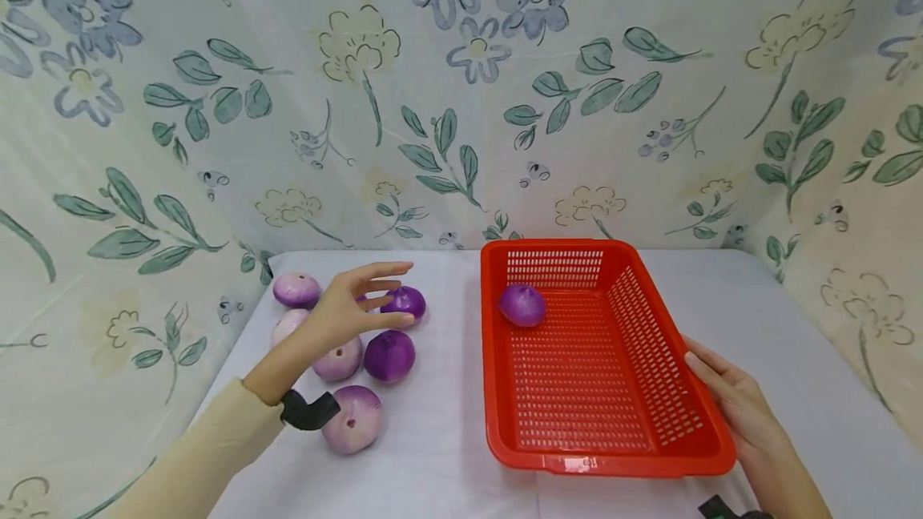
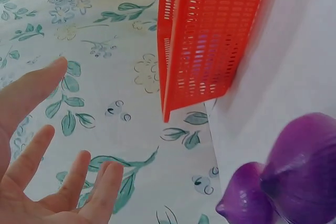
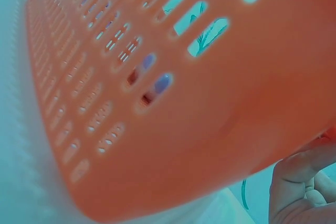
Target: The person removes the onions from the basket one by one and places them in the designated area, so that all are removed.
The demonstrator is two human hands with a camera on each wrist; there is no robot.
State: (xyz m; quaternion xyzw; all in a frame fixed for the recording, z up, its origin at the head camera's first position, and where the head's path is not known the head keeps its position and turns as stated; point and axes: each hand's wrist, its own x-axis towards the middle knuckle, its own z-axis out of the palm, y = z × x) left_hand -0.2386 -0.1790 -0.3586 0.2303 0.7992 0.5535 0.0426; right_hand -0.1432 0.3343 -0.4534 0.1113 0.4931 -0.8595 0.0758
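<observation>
My left hand (image 1: 353, 304) hovers over a group of purple onions, its fingers spread apart and nothing held. Nearest to its fingertips are a dark purple onion (image 1: 405, 307) and another dark onion (image 1: 389, 356). Two of these onions (image 2: 305, 169) also appear low in the left wrist view, apart from the fingers. My right hand (image 1: 735, 391) grips the right rim of a red plastic basket (image 1: 493, 391); in the right wrist view its fingers (image 3: 294, 174) curl at the rim. Inside the basket, one purple onion (image 1: 522, 305) lies near the back left corner.
Paler onions lie at the left of the white-covered table (image 1: 447, 423), among them a front one (image 1: 352, 420) and a back one (image 1: 297, 291). Behind the table hangs a floral cloth (image 1: 447, 102). A strip of white tabletop separates the onions from the basket.
</observation>
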